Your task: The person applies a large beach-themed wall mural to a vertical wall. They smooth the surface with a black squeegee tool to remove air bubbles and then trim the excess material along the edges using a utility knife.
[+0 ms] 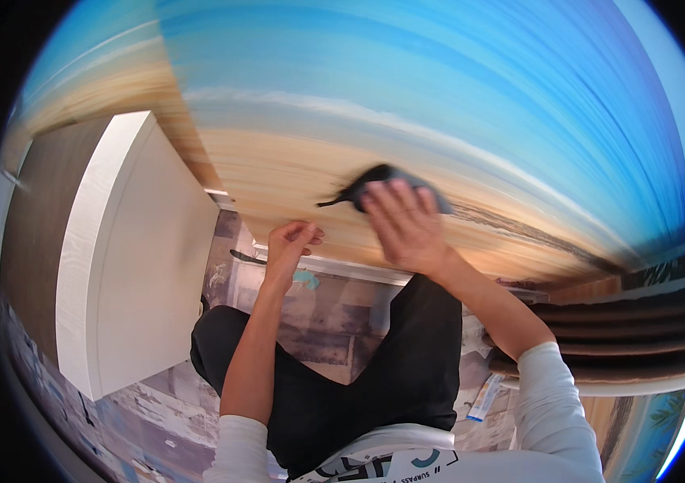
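A wall mural of a beach and blue sky (342,115) rises in front of me. Against its sandy lower part my right hand (405,226) presses a dark grey cloth (371,181), fingers spread flat over it. The cloth is blurred, and a thin black strip trails from its left end. Lower and to the left, my left hand (294,238) hovers by the foot of the wall. Its fingers are loosely curled, with nothing visible in them.
A white cabinet or panel (149,253) stands close on my left. Along the wall's foot runs a white baseboard (354,269). A teal scrap (306,279) and a dark strip (247,258) show on the patterned floor. At right are a brown ribbed object (626,332) and a blue-white packet (486,398).
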{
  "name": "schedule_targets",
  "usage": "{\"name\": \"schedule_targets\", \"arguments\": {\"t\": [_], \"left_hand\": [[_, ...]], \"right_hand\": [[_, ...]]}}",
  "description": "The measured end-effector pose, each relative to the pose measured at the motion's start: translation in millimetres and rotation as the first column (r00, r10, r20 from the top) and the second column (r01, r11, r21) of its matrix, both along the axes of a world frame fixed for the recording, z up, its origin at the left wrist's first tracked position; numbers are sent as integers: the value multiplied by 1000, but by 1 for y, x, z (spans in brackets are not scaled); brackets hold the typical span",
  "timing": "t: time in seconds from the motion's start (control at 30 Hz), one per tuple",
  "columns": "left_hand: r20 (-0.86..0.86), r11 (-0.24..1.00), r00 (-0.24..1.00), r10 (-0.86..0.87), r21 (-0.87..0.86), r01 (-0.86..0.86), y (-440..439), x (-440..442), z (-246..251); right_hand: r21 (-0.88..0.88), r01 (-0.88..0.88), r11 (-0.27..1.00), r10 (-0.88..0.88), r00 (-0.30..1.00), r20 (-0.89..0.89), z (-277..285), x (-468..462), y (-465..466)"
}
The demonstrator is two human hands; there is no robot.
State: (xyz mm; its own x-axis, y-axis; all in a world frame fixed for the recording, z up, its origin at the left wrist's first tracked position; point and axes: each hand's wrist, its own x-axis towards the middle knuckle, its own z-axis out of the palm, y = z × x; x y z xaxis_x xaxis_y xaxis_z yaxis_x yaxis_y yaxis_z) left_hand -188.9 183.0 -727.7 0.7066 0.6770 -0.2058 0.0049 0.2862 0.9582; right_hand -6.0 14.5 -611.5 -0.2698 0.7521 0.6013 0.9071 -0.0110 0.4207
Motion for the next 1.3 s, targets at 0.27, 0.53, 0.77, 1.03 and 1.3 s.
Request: {"name": "schedule_targets", "arguments": {"t": [0.27, 0.53, 0.77, 1.03, 1.3], "left_hand": [[-54, 999, 999, 5, -33, -7, 0, 0, -11], [-33, 998, 997, -64, 8, 64, -8, 5, -7], [-193, 999, 981, -13, -41, 5, -7, 1, -19], [-200, 1000, 980, -22, -15, 20, -9, -8, -9], [-307, 994, 949, 78, -43, -96, 1, -27, -27]], "right_hand": [[-266, -130, 955, 132, 991, -8, -79, 42, -67], [79, 4, 997, -8, 999, 46, -14, 45, -60], [-397, -152, 905, 149, 988, -38, -105, 70, -88], [-200, 3, 980, 16, 995, 94, -28, 77, -121], [-652, -146, 744, 258, 963, 78, -148, 35, -47]]}}
